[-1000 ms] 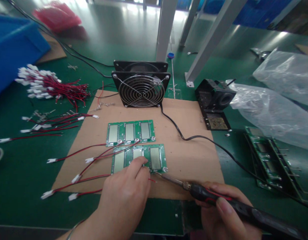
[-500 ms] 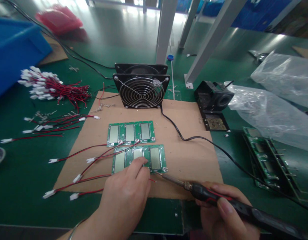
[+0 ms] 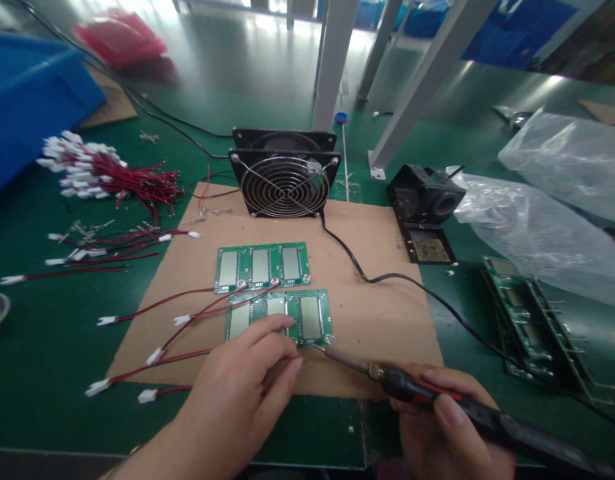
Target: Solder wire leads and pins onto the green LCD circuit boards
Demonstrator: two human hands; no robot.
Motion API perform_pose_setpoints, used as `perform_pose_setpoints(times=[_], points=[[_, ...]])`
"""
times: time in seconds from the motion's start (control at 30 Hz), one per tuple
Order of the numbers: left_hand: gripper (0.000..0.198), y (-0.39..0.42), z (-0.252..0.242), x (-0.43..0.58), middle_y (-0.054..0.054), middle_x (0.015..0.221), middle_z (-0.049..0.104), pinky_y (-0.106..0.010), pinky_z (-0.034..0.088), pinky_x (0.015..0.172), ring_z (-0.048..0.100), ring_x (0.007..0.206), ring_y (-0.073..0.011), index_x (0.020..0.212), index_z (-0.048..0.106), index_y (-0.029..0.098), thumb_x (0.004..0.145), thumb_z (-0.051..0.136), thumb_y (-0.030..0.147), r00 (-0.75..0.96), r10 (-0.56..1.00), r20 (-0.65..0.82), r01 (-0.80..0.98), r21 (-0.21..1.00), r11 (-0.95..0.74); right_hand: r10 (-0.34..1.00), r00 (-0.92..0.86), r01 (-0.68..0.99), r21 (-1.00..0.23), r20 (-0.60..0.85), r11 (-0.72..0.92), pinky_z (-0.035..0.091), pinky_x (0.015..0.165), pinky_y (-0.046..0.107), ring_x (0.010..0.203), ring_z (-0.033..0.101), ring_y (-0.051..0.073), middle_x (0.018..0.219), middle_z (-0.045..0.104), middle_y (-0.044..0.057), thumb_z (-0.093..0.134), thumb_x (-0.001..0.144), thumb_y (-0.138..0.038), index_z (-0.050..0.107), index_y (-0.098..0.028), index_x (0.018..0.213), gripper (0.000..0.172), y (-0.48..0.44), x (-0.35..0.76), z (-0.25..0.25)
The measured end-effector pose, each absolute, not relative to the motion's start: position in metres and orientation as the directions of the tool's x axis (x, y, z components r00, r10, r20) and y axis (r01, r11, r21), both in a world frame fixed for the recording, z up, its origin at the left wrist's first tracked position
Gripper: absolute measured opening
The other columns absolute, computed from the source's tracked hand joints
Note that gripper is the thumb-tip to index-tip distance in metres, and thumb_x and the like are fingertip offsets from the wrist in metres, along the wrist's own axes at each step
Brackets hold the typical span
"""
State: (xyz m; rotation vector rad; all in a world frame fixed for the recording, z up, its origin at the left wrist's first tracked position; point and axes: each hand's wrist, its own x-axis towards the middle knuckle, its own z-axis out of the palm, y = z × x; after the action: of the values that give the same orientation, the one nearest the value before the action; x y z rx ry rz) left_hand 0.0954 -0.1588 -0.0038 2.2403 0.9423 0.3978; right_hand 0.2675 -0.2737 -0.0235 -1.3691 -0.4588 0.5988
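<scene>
The left hand (image 3: 244, 390) is probably steadying the nearer board (image 3: 310, 315) at the fan's (image 3: 286, 185) six o'clock; its grip I cannot tell. The right hand (image 3: 444, 433) is gripping the soldering iron (image 3: 410, 385) at the board's five o'clock edge.

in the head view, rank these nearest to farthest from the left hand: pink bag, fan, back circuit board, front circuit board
From the left hand:
1. front circuit board, partly covered by the hand
2. back circuit board, just beyond the front one
3. fan, beyond both boards
4. pink bag, at the far left
</scene>
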Motion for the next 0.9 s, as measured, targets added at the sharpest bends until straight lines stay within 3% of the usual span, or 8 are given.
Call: perform_pose_setpoints(times=[0.27, 0.43, 0.6, 0.8, 0.9], points=[[0.015, -0.161, -0.015, 0.097, -0.006, 0.103, 0.061, -0.036, 0.054, 0.069, 0.062, 0.084, -0.0181, 0.079, 0.06, 0.021, 0.08, 0.046, 0.017, 0.653, 0.753, 0.083, 0.538, 0.65, -0.538, 0.624, 0.78, -0.14, -0.986, -0.054, 0.089, 0.048, 0.042, 0.023, 0.048, 0.059, 0.014, 0.061, 0.064, 0.003, 0.065, 0.062, -0.026, 0.064, -0.018, 0.07, 0.011, -0.272, 0.266, -0.022], [0.014, -0.16, -0.013, 0.1, -0.005, 0.097, 0.063, -0.037, 0.054, 0.067, 0.062, 0.082, -0.0186, 0.072, 0.058, 0.02, 0.079, 0.046, 0.018, 0.65, 0.756, 0.076, 0.543, 0.65, -0.532, 0.62, 0.784, -0.114, -0.988, -0.025, 0.105, 0.047, 0.041, 0.022, 0.046, 0.059, 0.014, 0.059, 0.063, 0.002, 0.065, 0.062, -0.024, 0.064, -0.018, 0.068, 0.009, -0.269, 0.264, -0.02], [0.014, -0.159, -0.013, 0.107, -0.006, 0.088, 0.065, -0.035, 0.054, 0.054, 0.064, 0.067, -0.019, 0.066, 0.055, 0.017, 0.075, 0.046, 0.013, 0.639, 0.754, 0.149, 0.575, 0.558, -0.598, 0.644, 0.765, -0.1, -0.99, -0.014, 0.097, 0.048, 0.043, 0.024, 0.049, 0.06, 0.014, 0.063, 0.064, 0.003, 0.062, 0.066, -0.023, 0.064, -0.019, 0.073, 0.009, -0.273, 0.266, -0.024], [0.013, -0.158, -0.016, 0.108, -0.005, 0.084, 0.066, -0.032, 0.053, 0.049, 0.063, 0.061, -0.0181, 0.066, 0.054, 0.016, 0.074, 0.045, 0.012, 0.651, 0.723, 0.231, 0.578, 0.466, -0.67, 0.7, 0.711, 0.06, -0.998, 0.067, 0.035, 0.049, 0.045, 0.023, 0.053, 0.063, 0.016, 0.071, 0.066, 0.004, 0.059, 0.07, -0.02, 0.064, -0.02, 0.079, 0.01, -0.285, 0.269, -0.026], [0.012, -0.159, -0.017, 0.108, -0.006, 0.085, 0.066, -0.031, 0.053, 0.048, 0.063, 0.06, -0.0182, 0.068, 0.054, 0.016, 0.074, 0.045, 0.012, 0.654, 0.718, 0.239, 0.587, 0.439, -0.68, 0.742, 0.659, 0.166, -0.986, 0.125, 0.018, 0.052, 0.054, 0.027, 0.062, 0.065, 0.019, 0.074, 0.067, 0.005, 0.059, 0.07, -0.021, 0.064, -0.021, 0.082, 0.012, -0.291, 0.265, -0.027]])
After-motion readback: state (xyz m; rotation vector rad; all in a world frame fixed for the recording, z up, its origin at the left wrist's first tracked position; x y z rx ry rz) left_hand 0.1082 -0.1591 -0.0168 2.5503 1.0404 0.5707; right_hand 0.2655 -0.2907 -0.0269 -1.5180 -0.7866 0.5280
